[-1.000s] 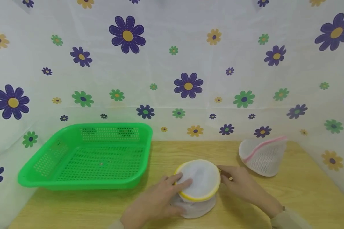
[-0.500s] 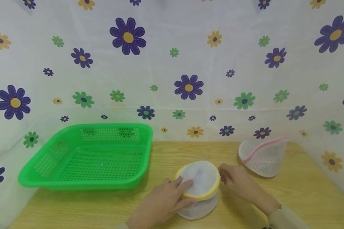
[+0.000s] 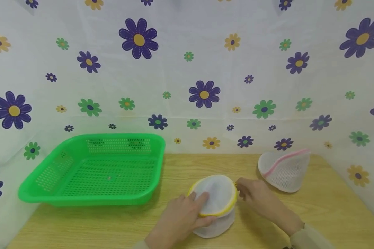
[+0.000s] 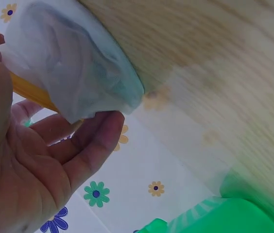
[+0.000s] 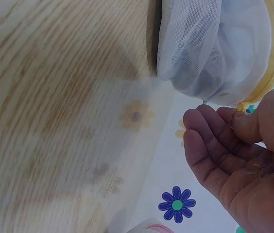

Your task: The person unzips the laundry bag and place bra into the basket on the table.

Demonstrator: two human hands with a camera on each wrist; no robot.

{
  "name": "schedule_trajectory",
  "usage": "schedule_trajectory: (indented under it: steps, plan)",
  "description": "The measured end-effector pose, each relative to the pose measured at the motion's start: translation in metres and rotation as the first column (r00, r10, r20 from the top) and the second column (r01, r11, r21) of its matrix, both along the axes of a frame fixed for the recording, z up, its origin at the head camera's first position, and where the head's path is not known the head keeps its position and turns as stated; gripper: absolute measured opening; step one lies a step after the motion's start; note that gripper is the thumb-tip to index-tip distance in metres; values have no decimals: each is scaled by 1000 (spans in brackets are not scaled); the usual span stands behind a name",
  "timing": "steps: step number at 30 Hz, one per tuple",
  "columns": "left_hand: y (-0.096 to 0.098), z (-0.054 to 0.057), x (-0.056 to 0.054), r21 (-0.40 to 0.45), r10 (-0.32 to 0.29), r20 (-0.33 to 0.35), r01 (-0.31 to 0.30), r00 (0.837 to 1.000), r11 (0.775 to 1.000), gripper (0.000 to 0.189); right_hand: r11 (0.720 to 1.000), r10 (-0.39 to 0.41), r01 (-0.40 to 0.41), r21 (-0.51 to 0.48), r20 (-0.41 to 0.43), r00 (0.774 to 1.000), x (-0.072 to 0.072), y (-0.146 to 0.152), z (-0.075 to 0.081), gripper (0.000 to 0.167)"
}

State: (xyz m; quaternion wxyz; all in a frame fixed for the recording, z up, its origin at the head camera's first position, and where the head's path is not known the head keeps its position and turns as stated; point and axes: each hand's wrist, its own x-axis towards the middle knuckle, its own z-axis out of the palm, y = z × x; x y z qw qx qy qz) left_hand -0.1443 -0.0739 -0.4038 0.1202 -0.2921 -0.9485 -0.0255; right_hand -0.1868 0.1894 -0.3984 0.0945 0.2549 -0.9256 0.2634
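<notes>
Mesh bag (image 3: 219, 193) at lower centre of the head view, roundish without clear long axis, held at left by the left hand (image 3: 181, 215), with yellow zip pull (image 5: 242, 106) at right edge, nearer to and pinched by the right hand (image 3: 256, 193).

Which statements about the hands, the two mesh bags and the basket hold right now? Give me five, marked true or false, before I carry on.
1. The left hand holds the yellow-trimmed bag. True.
2. The pink-trimmed bag lies on the table, to the right of the green basket. True.
3. The yellow-trimmed bag sits inside the green basket. False: it is outside, to the right of the basket.
4. The right hand pinches a small yellow tab at the edge of the yellow-trimmed bag. True.
5. The right hand grips the pink-trimmed bag. False: neither hand touches that bag.
</notes>
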Motion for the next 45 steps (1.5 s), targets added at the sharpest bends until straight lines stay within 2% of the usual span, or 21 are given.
schedule_trajectory:
  steps: [1,5,10,13,18,23,31,40,45]
  plan:
    - [0,0,-1,3,-1,7,1,1000,1000,60,1000,0,0,2,-7,1000,0,0,0,24]
    - [1,2,-6,1,17,109,-17,994,1000,70,1000,5,-5,-9,-3,1000,2,-2,0,21]
    - [4,8,-7,-109,77,212,-55,974,993,81,1000,16,-16,-13,-10,1000,3,-5,2,21]
    - [7,11,-5,-130,101,263,-69,959,989,81,1000,-7,7,-4,-14,1000,3,-6,1,21]
    - [10,11,-4,-129,113,250,-82,962,988,73,999,-40,40,-2,3,999,3,-6,0,19]
    - [15,11,-7,-164,143,246,-104,959,981,73,999,-38,38,1,-11,999,2,-7,0,20]
    - [21,8,-6,-218,174,141,-141,975,966,74,1000,-22,22,-4,-16,1000,3,-8,3,21]
    - [24,3,-5,-236,226,96,-199,969,951,76,999,-37,36,-29,-33,999,9,-6,6,19]
    - [25,4,-6,-242,256,101,-226,961,944,77,999,-37,36,-38,-29,999,12,-8,8,19]
